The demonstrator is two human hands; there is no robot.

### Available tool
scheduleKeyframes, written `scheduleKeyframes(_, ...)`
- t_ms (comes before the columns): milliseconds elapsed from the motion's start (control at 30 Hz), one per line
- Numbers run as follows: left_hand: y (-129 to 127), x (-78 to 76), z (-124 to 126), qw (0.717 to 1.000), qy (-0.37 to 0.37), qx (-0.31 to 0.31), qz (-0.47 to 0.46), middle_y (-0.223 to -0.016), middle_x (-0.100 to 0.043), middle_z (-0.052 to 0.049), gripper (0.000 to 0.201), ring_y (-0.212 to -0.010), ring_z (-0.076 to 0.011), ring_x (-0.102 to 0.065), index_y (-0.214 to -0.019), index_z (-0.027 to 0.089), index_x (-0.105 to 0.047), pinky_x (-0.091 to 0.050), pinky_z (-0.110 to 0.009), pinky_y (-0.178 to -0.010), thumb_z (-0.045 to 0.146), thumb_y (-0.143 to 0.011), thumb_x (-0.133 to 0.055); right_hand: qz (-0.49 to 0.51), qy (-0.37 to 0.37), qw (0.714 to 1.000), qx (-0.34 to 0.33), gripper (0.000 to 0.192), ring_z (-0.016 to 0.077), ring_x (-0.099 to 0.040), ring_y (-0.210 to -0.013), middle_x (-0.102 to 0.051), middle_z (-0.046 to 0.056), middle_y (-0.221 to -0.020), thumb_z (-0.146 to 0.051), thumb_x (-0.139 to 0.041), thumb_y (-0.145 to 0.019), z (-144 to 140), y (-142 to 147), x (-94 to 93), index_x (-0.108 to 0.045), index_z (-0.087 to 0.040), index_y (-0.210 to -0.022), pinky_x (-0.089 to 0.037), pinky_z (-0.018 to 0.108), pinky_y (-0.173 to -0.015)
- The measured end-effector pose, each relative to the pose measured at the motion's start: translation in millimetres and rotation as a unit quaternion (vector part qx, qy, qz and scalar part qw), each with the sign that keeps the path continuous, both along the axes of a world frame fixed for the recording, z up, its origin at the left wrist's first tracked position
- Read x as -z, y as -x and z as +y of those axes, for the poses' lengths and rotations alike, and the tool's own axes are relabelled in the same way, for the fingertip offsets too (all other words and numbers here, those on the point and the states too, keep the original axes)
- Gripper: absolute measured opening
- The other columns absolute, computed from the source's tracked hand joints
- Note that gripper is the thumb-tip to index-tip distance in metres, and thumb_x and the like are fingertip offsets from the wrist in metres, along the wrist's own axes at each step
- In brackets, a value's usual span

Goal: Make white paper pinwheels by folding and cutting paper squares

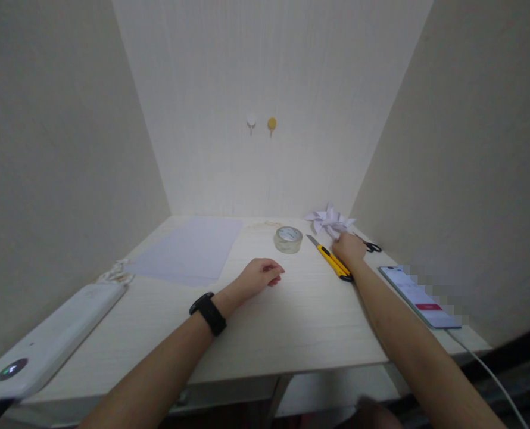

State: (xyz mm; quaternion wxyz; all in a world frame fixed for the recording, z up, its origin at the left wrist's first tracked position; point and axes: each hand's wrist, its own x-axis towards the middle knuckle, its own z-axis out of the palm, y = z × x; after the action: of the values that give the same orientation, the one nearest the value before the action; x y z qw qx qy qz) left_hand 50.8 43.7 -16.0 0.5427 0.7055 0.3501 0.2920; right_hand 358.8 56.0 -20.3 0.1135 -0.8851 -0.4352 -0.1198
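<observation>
- The right hand [348, 247] reaches far across the worktop [292, 322]; its grip touches the paper pinwheel [330, 220], though I cannot tell whether the fingers have closed on it.
- The yellow knife [331, 258] lies just left of that grip, blade pointing away, with the scissors [371, 245] just right, both within reach.
- The left hand [260, 275] rests loosely curled and empty, perhaps bracing; the tape [287, 239] sits just beyond it.

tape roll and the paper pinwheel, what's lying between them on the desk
In the head view, a yellow utility knife lies between the tape roll and the paper pinwheel, blade out. The right hand rests beside it.
</observation>
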Motion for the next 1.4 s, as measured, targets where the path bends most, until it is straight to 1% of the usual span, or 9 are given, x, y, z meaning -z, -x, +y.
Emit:
scheduleKeyframes(433, 0, 6.8, 1, 1.0, -0.018, 0.012, -0.006, -0.069, -0.066, -0.005, 0.018, -0.061, -0.013, -0.058, -0.081, 0.012, -0.069, -0.047, -0.027, -0.064, 0.028, -0.08, -0.062, 0.023, -0.001, 1.0, 0.004, 0.047, 0.0332, -0.066, -0.104, -0.069, 0.022, -0.111, -0.044, -0.045, -0.091, -5, 4, -3.7, -0.072, -0.01, -0.109, -0.051, 0.04, -0.082)
scheduleKeyframes(567, 4, 3.3, -1, 0.992, -0.112, -0.008, 0.049, -0.076, -0.069, -0.008, 0.021, -0.068, -0.0177, -0.062, -0.083, 0.013, -0.07, -0.049, -0.031, -0.069, 0.032, -0.08, -0.062, 0.017, -0.053, 0.998, 0.004, 0.05, 0.0331, -0.067, -0.101, -0.071, 0.02, -0.108, -0.046, -0.041, -0.092, -10, 2, -5.7, -0.073, -0.011, -0.107, -0.05, 0.039, -0.081)
scheduleKeyframes(633, 11, -6.2, -2, 0.965, -0.232, -0.045, 0.111, -0.088, -0.072, -0.011, 0.021, -0.083, -0.0225, -0.064, -0.088, 0.015, -0.072, -0.049, -0.035, -0.081, 0.032, -0.079, -0.063, 0.021, -0.078, 0.997, 0.018, 0.048, 0.0327, -0.068, -0.097, -0.072, 0.02, -0.103, -0.044, -0.04, -0.093, -12, 4, -6.6, -0.075, -0.011, -0.104, -0.05, 0.038, -0.078)
scheduleKeyframes(733, 31, -25.6, 0, 0.891, -0.375, -0.106, 0.232, -0.107, -0.069, -0.017, 0.031, -0.107, -0.0312, -0.059, -0.101, 0.015, -0.072, -0.04, -0.041, -0.099, 0.035, -0.082, -0.06, 0.005, -0.111, 0.994, 0.025, 0.048, 0.0329, -0.07, -0.091, -0.073, 0.019, -0.097, -0.04, -0.038, -0.094, -16, 13, -8.9, -0.075, -0.011, -0.101, -0.05, 0.037, -0.072)
scheduleKeyframes(833, 57, -40.1, 3, 0.842, -0.342, -0.154, 0.388, -0.117, -0.065, -0.019, 0.043, -0.117, -0.0375, -0.053, -0.11, 0.017, -0.07, -0.037, -0.046, -0.101, 0.048, -0.082, -0.06, -0.01, -0.121, 0.993, -0.006, 0.046, 0.0309, -0.07, -0.089, -0.073, 0.018, -0.095, -0.036, -0.036, -0.095, -19, 30, -12.7, -0.075, -0.011, -0.097, -0.049, 0.035, -0.071)
scheduleKeyframes(967, 88, -38.6, 2, 0.765, -0.34, -0.175, 0.518, -0.137, -0.051, -0.022, 0.066, -0.127, -0.0486, -0.041, -0.133, 0.02, -0.055, -0.031, -0.062, -0.099, 0.061, -0.082, -0.052, 0.0, -0.082, 0.992, -0.095, 0.042, 0.0275, -0.069, -0.089, -0.073, 0.017, -0.096, -0.034, -0.036, -0.096, -22, 59, -16.6, -0.073, -0.014, -0.095, -0.048, 0.034, -0.074)
scheduleKeyframes(1067, 103, -29.0, 0, 0.755, -0.306, -0.171, 0.554, -0.133, -0.052, -0.025, 0.072, -0.117, -0.0458, -0.051, -0.139, 0.018, -0.048, -0.039, -0.059, -0.091, 0.067, -0.087, -0.038, 0.004, -0.054, 0.987, -0.149, 0.032, 0.0275, -0.066, -0.097, -0.071, 0.016, -0.102, -0.03, -0.044, -0.093, -28, 79, -15.8, -0.069, -0.014, -0.106, -0.047, 0.034, -0.078)
scheduleKeyframes(1167, 108, -21.2, -1, 0.742, -0.31, -0.169, 0.57, -0.126, -0.056, -0.023, 0.066, -0.11, -0.043, -0.056, -0.133, 0.018, -0.052, -0.044, -0.055, -0.086, 0.063, -0.092, -0.027, -0.016, -0.084, 0.977, -0.193, 0.035, 0.0286, -0.059, -0.108, -0.067, 0.017, -0.112, -0.03, -0.044, -0.094, -37, 97, -11.0, -0.062, -0.013, -0.118, -0.044, 0.035, -0.088)
scheduleKeyframes(1400, 89, -19.2, -6, 0.726, -0.31, -0.215, 0.575, -0.115, -0.063, -0.023, 0.055, -0.102, -0.0371, -0.062, -0.119, 0.012, -0.064, -0.047, -0.048, -0.083, 0.048, -0.095, -0.029, -0.032, -0.093, 0.956, -0.276, 0.046, 0.0283, -0.052, -0.114, -0.056, 0.018, -0.13, -0.027, -0.043, -0.094, -55, 142, 1.1, -0.045, -0.013, -0.137, -0.039, 0.036, -0.096)
